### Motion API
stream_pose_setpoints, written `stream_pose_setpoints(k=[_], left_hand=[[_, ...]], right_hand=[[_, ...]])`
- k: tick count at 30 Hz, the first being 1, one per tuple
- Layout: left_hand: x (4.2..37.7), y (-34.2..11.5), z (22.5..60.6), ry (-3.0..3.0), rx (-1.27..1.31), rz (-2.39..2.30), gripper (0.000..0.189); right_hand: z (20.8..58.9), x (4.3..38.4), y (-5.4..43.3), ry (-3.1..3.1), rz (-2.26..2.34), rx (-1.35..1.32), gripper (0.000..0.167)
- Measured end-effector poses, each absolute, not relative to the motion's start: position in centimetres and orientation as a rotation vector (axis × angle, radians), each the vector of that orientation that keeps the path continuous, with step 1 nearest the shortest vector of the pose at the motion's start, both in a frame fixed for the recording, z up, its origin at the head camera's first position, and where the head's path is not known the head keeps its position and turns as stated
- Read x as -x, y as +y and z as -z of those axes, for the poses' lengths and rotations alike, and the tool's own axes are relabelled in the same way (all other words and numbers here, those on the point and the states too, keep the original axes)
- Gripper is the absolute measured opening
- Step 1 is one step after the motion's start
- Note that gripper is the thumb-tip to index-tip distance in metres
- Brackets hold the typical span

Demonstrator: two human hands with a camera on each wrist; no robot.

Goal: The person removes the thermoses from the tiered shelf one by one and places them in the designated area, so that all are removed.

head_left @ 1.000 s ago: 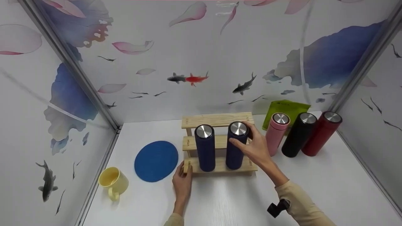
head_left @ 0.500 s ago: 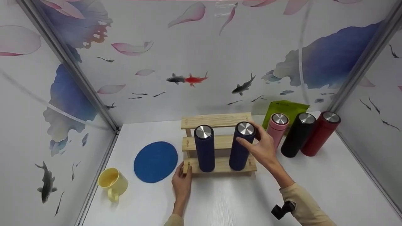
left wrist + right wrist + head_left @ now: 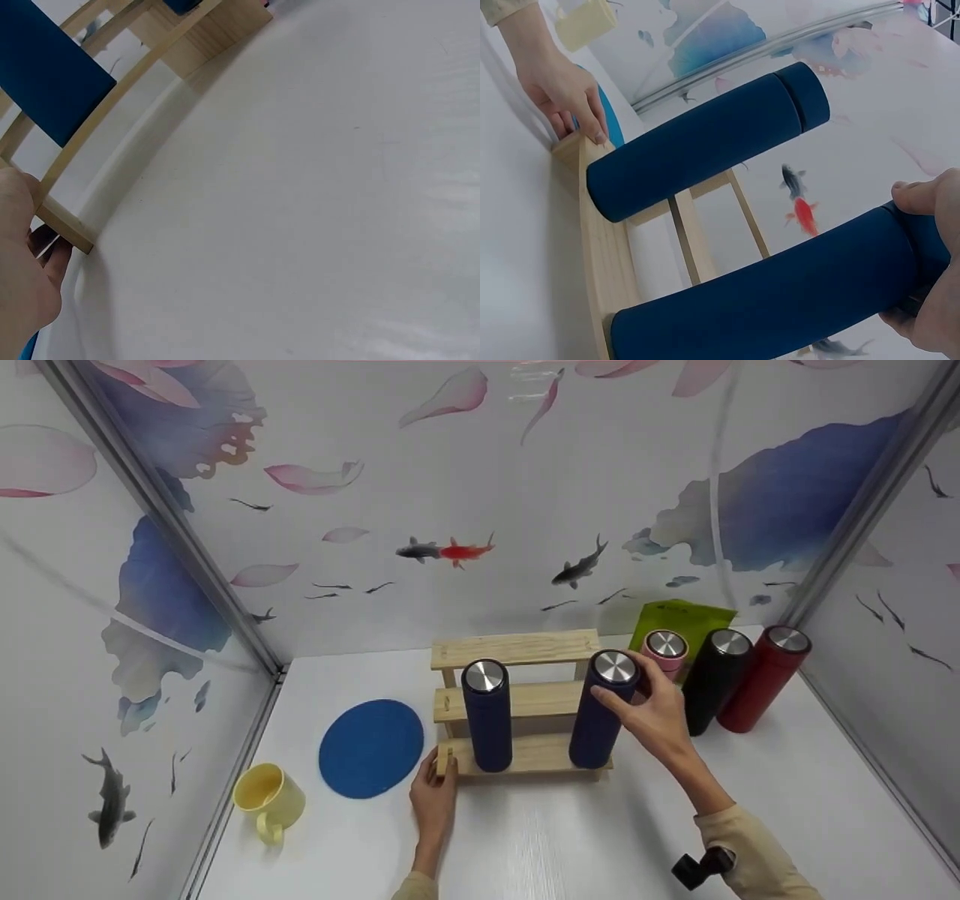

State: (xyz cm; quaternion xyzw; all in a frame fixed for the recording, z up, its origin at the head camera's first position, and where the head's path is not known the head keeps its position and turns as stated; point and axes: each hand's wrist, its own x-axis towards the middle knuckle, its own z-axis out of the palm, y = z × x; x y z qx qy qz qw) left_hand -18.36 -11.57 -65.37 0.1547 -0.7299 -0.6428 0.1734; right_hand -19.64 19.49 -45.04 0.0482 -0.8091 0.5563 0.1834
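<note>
Rack [image 3: 540, 702]: three-tiered, pale wood, standing on the white table [image 3: 517, 847]; parts of its lower two shelves lie hidden behind the bottles, and the left wrist view cuts off its upper part.
Left hand [image 3: 433, 802]: gripping the rack's front left end, thumb on the near side; the other fingers are partly hidden by the wood.
Right hand [image 3: 660, 720]: curled round the upper part of the held bottle, thumb on its near face; the fingers' far ends are out of sight behind it, and the right wrist view crops the hand.
Held bottle [image 3: 596, 727]: dark blue, steel-topped, at the right end of the rack's lowest shelf; whether its base presses fully on the wood is hard to make out.
Free bottle [image 3: 489, 727]: same kind, upright on the left half of that shelf, well apart from its twin.
Pink bottle [image 3: 666, 643]: right of the rack, mostly hidden by the right hand.
Black bottle [image 3: 718, 679]: farther right of the rack, its left edge partly covered.
Red bottle [image 3: 765, 679]: farthest right of the rack.
Green packet [image 3: 682, 616]: at the rack's back right, mostly behind bottles; its print is unreadable.
Blue mat [image 3: 371, 748]: just left of the rack.
Yellow mug [image 3: 270, 795]: beyond the mat from the rack; contents unclear.
</note>
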Motion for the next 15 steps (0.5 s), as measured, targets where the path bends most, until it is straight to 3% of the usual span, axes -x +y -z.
stream_pose_setpoints(k=[8, 15], left_hand=[[18.3, -11.3, 64.9, -2.053, -0.461, 1.831, 0.044], [16.9, -10.8, 61.5, -2.057, -0.439, 1.854, 0.043]], right_hand=[[44.7, 18.9, 21.9, -2.313, -1.471, -0.125, 0.066], [44.3, 18.4, 23.8, -2.331, -1.352, -0.084, 0.065]])
